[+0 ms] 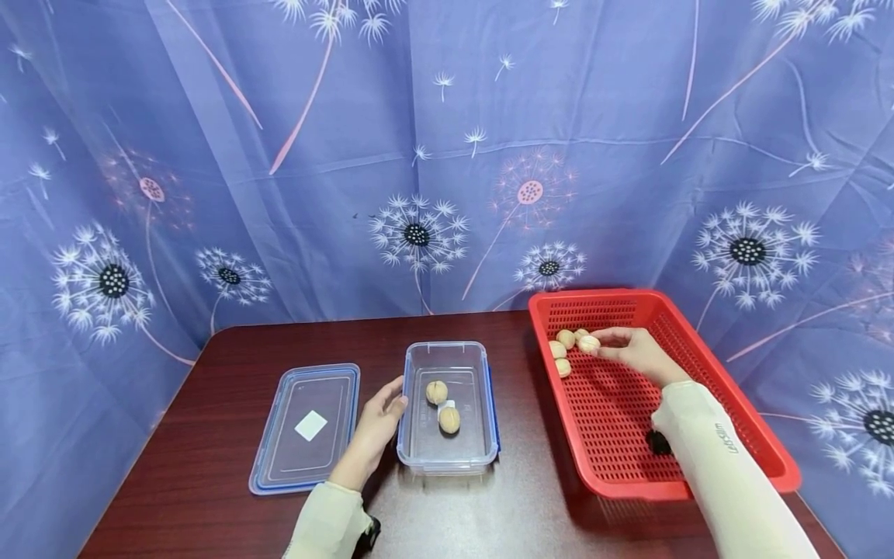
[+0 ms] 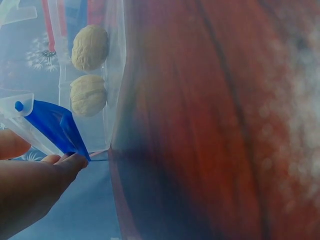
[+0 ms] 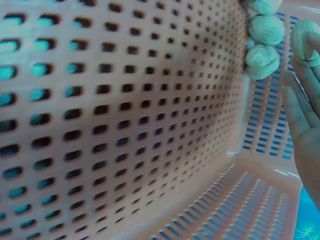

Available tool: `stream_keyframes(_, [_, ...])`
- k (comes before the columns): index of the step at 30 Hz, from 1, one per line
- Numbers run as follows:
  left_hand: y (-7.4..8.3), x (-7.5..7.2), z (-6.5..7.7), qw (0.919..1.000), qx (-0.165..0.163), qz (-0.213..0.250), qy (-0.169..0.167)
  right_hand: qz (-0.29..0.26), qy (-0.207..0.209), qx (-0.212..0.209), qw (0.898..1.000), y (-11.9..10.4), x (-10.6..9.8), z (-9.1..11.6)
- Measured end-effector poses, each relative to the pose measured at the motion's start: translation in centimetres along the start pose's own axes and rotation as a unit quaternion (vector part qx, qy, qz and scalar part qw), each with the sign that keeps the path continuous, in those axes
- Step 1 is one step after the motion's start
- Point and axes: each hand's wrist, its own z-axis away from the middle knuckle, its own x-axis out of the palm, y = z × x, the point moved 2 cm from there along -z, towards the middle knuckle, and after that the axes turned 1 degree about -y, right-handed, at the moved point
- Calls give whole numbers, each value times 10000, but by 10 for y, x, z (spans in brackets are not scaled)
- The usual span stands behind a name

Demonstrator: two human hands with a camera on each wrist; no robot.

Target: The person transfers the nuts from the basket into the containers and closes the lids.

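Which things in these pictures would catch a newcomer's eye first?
The bright red basket on the right stands out first, where the right hand pinches a walnut. Next comes the clear box near the middle, holding two walnuts, with the left hand at its left side. Behind everything hangs a blue dandelion-print cloth.

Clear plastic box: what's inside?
Two walnuts. A white patch shows at the bottom, partly covered; whatever lies directly beneath the walnuts cannot be seen.

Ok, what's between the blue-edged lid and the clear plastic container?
Your left hand, its fingers against the container, with dark reddish-brown tabletop showing around it; the head view shows this.
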Motion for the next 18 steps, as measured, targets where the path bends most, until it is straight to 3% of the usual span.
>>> stream_keyframes(18, [-3, 0, -2, 10000, 9, 9, 8, -631, 91, -55, 9980, -45, -15, -17])
